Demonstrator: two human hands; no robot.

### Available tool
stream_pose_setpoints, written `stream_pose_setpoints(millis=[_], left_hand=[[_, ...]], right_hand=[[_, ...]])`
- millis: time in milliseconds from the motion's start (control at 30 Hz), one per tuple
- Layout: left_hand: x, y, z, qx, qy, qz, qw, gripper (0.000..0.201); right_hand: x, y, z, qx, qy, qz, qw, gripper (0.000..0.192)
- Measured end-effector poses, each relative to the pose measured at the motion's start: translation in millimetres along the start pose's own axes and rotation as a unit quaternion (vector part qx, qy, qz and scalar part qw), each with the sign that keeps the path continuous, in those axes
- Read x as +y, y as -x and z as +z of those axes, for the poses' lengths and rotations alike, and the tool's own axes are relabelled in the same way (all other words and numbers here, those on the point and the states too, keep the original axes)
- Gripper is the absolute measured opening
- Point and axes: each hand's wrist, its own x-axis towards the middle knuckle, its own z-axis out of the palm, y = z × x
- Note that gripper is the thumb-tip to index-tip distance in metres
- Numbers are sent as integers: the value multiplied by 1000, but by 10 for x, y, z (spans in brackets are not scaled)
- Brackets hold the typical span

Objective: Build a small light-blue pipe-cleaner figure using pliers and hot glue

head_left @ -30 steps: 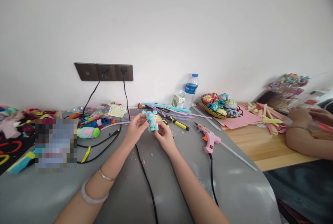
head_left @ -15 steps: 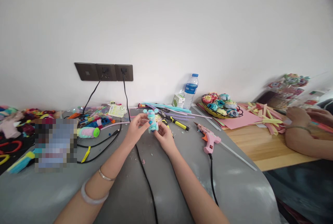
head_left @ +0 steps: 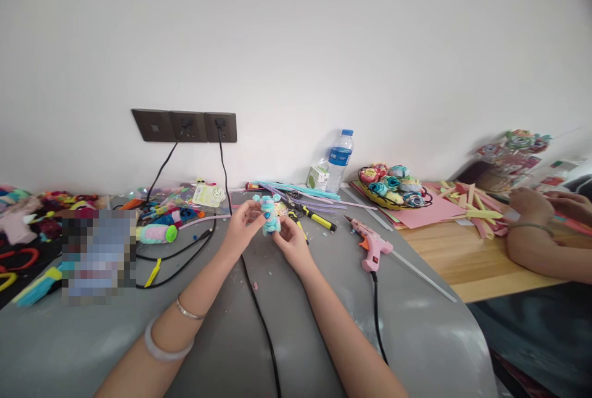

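Note:
Between my hands, upright above the grey table, is a small fuzzy doll [head_left: 271, 211] in light blue with pink touches and round ears. My left hand [head_left: 245, 225] pinches it from the left side, thumb across its front. My right hand [head_left: 292, 242] grips its lower right side with closed fingers. Behind the hands lie yellow-and-black pliers [head_left: 317, 219] and a bundle of blue and purple pipe cleaners [head_left: 305, 194]. To the right rests a pink hot glue gun [head_left: 370, 244] with a glue stick in its back.
A black cable [head_left: 261, 311] crosses the table under my hands. At the back stand a water bottle [head_left: 340, 160] and a small box [head_left: 317, 178]. A basket of paper flowers [head_left: 393, 200] sits right. Craft materials crowd the left. A co-worker's arm [head_left: 531, 250] rests on the wooden table.
The doll has tipped or turned very slightly in my fingers. Both hands keep their hold, and the things on the table stay in place.

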Motion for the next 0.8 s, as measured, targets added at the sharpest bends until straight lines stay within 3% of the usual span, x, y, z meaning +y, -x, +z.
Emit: stream_pose_setpoints(millis=[367,533,667,800], left_hand=[[-8,4,-7,-13,-16,12,1000,31],[-35,35,17,-48,-47,35,997,33],[-8,46,45,-42,-73,46,995,26],[151,-51,-169,-13,-108,64,992,31]], right_hand=[[-32,-1,12,5,-1,-14,1000,19],[-44,-14,-4,37,-35,-8,999,21],[-42,-10,-24,64,-55,11,996,29],[-48,2,-42,77,-42,20,996,36]])
